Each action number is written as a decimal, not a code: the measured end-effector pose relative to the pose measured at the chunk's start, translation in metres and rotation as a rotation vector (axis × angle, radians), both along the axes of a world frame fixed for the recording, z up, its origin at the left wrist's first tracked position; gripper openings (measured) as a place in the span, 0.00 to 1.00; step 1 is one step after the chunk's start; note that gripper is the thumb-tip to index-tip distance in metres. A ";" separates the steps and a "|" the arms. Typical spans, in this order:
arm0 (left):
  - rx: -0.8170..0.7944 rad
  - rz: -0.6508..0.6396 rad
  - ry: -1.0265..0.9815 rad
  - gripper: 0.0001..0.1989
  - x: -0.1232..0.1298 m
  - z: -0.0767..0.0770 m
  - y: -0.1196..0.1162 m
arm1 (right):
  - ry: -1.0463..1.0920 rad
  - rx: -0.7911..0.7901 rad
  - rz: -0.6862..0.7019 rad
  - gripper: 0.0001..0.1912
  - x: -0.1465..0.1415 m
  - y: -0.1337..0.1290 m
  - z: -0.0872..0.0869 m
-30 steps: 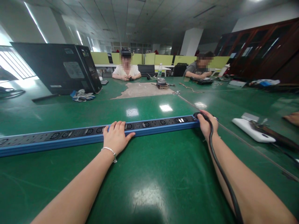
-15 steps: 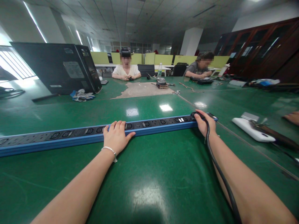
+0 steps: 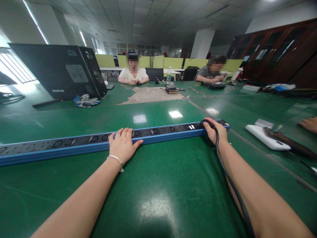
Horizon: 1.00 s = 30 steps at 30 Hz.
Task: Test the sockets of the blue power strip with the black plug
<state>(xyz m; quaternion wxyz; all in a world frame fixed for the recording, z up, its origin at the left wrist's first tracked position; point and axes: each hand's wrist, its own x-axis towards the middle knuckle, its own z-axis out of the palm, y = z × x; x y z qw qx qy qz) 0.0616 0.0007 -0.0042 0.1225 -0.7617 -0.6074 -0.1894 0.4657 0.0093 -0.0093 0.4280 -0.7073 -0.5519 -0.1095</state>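
Clamped on the plug [image 3: 203,123] with the right hand [image 3: 215,130], thumb and fingers together round it, at the top face of the strip [image 3: 170,136] near its right end; impossible to tell whether seated. Clasping the strip partway along with the left hand [image 3: 123,142], with fingers over the far edge and thumb against the near side. Trailing the cord [image 3: 224,167] from the plug back along the right forearm [image 3: 247,173]. Liable to tip the plug askew through drag from the cord, or to slide the whole strip over the glossy table [image 3: 158,175] through a sideways push under too light a left hand. Lying crosswise on the table, with long axis left to right, right end slightly farther off, sockets [image 3: 172,129] facing up, left end out of view. Looking past, to gloves [image 3: 86,101] by a computer case [image 3: 59,74].
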 end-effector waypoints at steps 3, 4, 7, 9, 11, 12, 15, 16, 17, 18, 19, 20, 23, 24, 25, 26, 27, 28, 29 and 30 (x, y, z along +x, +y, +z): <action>-0.004 0.010 0.014 0.31 0.000 0.000 0.000 | -0.016 -0.028 -0.007 0.21 -0.003 -0.003 0.001; -0.004 0.013 0.016 0.31 0.001 0.000 0.000 | -0.015 -0.043 -0.010 0.21 -0.003 -0.004 0.001; -0.002 0.014 0.020 0.31 0.001 0.000 0.000 | -0.013 -0.081 -0.002 0.22 -0.003 -0.007 0.000; -0.002 0.014 0.022 0.31 0.001 0.000 0.000 | -0.009 -0.084 0.004 0.22 -0.004 -0.007 -0.001; -0.006 0.017 0.020 0.31 0.001 0.000 -0.001 | 0.018 -0.057 -0.003 0.22 -0.005 -0.005 -0.004; -0.009 0.017 0.017 0.31 0.001 0.001 -0.001 | 0.037 -0.038 -0.008 0.21 -0.005 -0.004 -0.006; -0.016 0.015 0.011 0.31 0.000 0.002 -0.001 | 0.051 -0.005 -0.039 0.20 -0.008 0.001 -0.010; -0.016 0.014 0.010 0.31 0.000 0.002 -0.001 | 0.042 -0.012 -0.052 0.20 -0.008 0.002 -0.010; -0.015 0.014 0.010 0.31 0.000 0.002 -0.001 | 0.032 -0.024 -0.068 0.19 -0.008 0.003 -0.011; -0.014 0.015 0.010 0.31 0.000 0.002 -0.001 | 0.028 -0.037 -0.082 0.19 -0.007 0.004 -0.011; -0.012 0.015 0.010 0.31 0.000 0.001 0.000 | 0.031 -0.049 -0.092 0.20 -0.007 0.005 -0.011; -0.009 0.013 0.009 0.31 0.001 0.001 0.000 | 0.039 -0.061 -0.097 0.20 -0.006 0.005 -0.011; -0.002 0.009 0.007 0.31 0.000 0.000 0.001 | 0.058 -0.092 -0.090 0.22 -0.003 0.004 -0.011; -0.003 0.009 0.006 0.31 0.000 0.000 0.001 | 0.060 -0.100 -0.085 0.22 -0.003 0.004 -0.011; -0.004 0.010 0.005 0.31 0.000 0.000 0.001 | 0.062 -0.105 -0.081 0.22 -0.003 0.003 -0.011; -0.004 0.012 0.004 0.31 0.000 0.000 0.001 | 0.062 -0.104 -0.078 0.22 -0.003 0.003 -0.011; -0.004 0.012 0.002 0.31 0.000 0.000 0.001 | 0.061 -0.097 -0.074 0.22 -0.004 0.003 -0.012; -0.003 0.013 0.001 0.31 0.000 0.000 0.001 | 0.061 -0.084 -0.071 0.22 -0.005 0.002 -0.012; -0.001 0.013 0.001 0.31 0.000 0.000 0.001 | 0.061 -0.069 -0.069 0.22 -0.006 0.002 -0.013; 0.000 0.013 0.002 0.31 0.000 0.000 0.001 | 0.061 -0.054 -0.066 0.22 -0.007 0.002 -0.013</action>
